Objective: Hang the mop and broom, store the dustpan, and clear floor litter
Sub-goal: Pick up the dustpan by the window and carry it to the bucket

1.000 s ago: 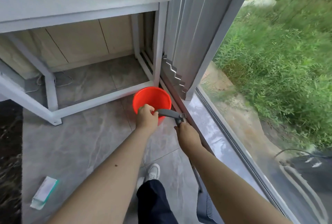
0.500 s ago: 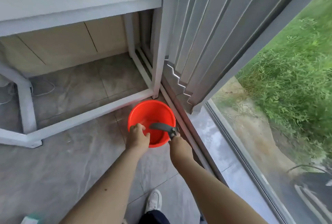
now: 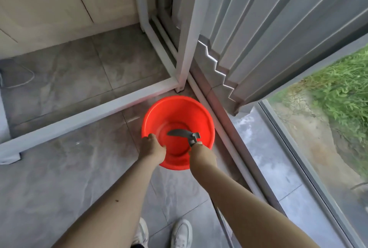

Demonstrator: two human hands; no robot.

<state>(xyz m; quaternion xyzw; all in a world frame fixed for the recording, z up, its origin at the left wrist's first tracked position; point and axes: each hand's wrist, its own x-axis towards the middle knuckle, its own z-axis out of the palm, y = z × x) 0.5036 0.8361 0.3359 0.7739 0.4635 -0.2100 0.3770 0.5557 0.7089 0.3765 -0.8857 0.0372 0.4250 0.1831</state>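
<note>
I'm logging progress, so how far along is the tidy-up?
Nothing shows as finished. In hand: the left hand grips the rim of the round orange plastic bucket, and the right hand holds a grey curved-top handle over it. No hung mop, broom or stored dustpan is visible.

The bucket (image 3: 177, 132) sits on the floor (image 3: 59, 178) just near of the table frame (image 3: 83, 117), with the door track (image 3: 229, 138) along its right. My left hand (image 3: 152, 149) holds its near-left rim, and my right hand (image 3: 202, 154), at the near-right rim, holds a handle (image 3: 184, 134) reaching over the bucket. My shoes (image 3: 180, 233) stand nearest, the grass (image 3: 342, 92) far right beyond the glass (image 3: 318, 158).
</note>
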